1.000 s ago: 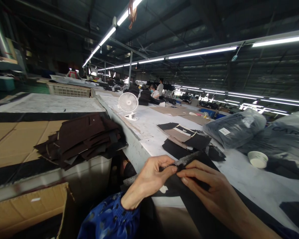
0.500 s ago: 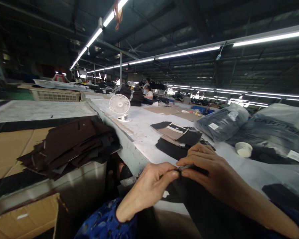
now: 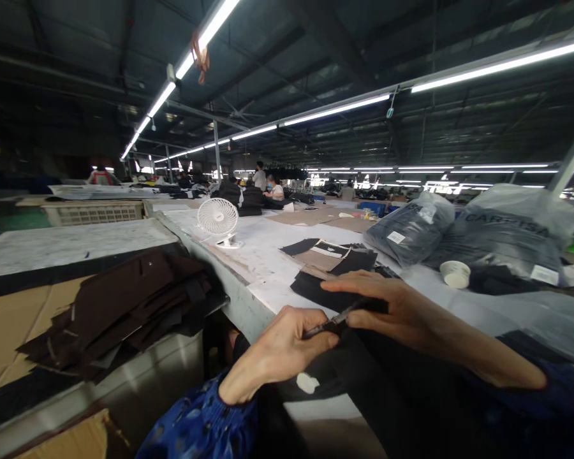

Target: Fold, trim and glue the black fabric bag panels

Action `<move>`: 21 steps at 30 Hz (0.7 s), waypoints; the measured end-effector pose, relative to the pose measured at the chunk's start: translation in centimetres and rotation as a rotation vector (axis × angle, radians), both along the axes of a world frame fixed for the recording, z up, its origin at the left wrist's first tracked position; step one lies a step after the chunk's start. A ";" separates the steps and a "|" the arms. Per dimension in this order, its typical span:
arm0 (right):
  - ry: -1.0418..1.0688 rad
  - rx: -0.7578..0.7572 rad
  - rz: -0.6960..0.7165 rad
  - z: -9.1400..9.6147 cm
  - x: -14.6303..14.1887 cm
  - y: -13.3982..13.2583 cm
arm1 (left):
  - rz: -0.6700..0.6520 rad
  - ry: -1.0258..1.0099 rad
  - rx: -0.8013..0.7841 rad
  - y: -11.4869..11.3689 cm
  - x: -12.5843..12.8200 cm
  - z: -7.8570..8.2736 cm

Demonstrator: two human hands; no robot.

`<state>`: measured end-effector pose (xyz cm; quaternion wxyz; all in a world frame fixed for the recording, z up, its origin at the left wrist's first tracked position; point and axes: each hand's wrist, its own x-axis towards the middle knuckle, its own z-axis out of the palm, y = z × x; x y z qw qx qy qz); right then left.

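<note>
My left hand (image 3: 287,341) is closed, pinching the folded edge of a black cloth (image 3: 358,366) between thumb and forefinger. My right hand (image 3: 397,309) has the same edge between its thumb and stretched fingers, which stand more spread than those of the left. The cloth hangs down from both hands into dark shadow, so its lower outline is hard to make out. A pale patch (image 3: 307,382) shows on dark material below my left hand. Just past my right hand lie stacked black and brown cut pieces (image 3: 323,258) on the white-covered table (image 3: 263,268).
A white fan (image 3: 219,220) stands near the table's left edge. To the right are bagged dark goods (image 3: 411,229) and a white tub (image 3: 455,274). Dark brown pieces (image 3: 124,299) lie piled at left, above a cardboard box (image 3: 76,440). Several people are farther back.
My right fingers have lifted and spread away from the thumb, and the hands are slightly farther apart. More of the cloth edge shows between them. The view has shifted a little.
</note>
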<state>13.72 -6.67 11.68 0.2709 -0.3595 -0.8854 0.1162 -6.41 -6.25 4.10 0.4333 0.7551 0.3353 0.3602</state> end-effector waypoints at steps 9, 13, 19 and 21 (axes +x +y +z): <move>0.315 0.237 -0.357 3.4 4.0 -0.8 | 0.315 -0.743 -0.316 7.8 0.8 3.3; 0.251 0.296 -0.320 2.6 3.6 -0.1 | 0.511 -1.032 -0.335 10.9 0.5 3.1; 0.070 0.286 -0.267 1.3 2.8 1.2 | 0.476 -1.020 -0.594 8.0 -0.2 -3.1; -0.092 0.179 -0.254 0.7 2.8 2.0 | 0.354 -0.936 -0.721 6.3 -1.2 -5.4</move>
